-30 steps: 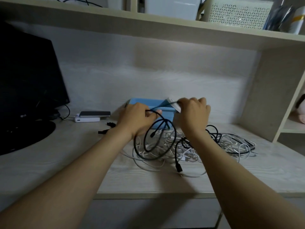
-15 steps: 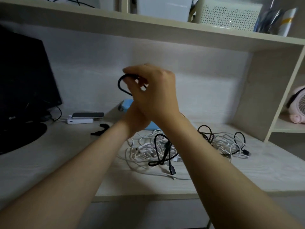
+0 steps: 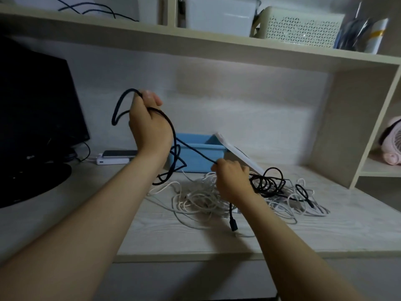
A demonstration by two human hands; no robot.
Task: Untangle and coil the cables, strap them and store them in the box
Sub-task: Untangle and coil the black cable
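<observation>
My left hand (image 3: 148,122) is raised above the desk and grips a black cable (image 3: 118,107) that loops out past its fingers. The same cable runs down and to the right to my right hand (image 3: 233,178), which pinches it low over the pile. A tangle of white cables (image 3: 199,196) lies on the desk, with more black cable (image 3: 268,182) coiled on its right side. One black plug (image 3: 233,223) hangs near the front of the pile. An open blue box (image 3: 198,156) stands behind the cables, its white lid (image 3: 238,154) leaning on its right side.
A black monitor (image 3: 36,109) on a round base fills the left. A phone on a white power bank (image 3: 115,157) lies beside the box. A shelf (image 3: 217,46) with bins runs overhead. A side panel (image 3: 349,127) closes the right; a pink fan (image 3: 392,144) sits beyond.
My hands have come apart. The left one stays raised with the black cable and has moved left, while the right one dropped to the pile, drawing the cable taut between them.
</observation>
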